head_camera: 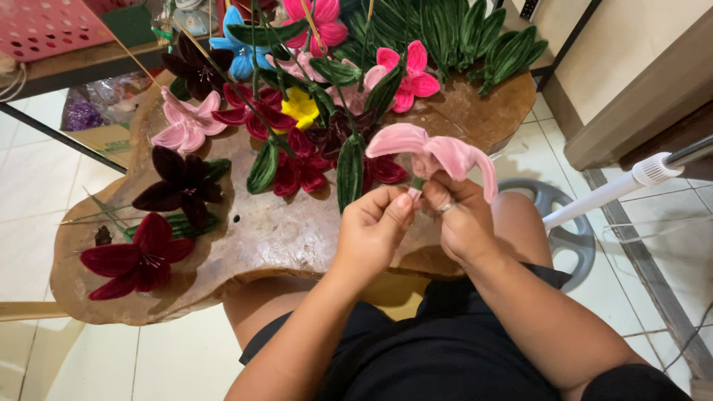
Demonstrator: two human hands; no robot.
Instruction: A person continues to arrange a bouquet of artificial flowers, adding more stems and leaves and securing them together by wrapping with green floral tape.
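one view only, head cam on me, looking steeply down over my lap. close in: my left hand and right hand sit mid-frame, the wooden bench right past them. faces forward and down, tiled floor at both edges. no second view to share.

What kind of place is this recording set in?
Likely a home craft corner: a rough wooden slab table covered in fuzzy handmade flowers, a white tiled floor, and a standing fan's base beside the person's knee.
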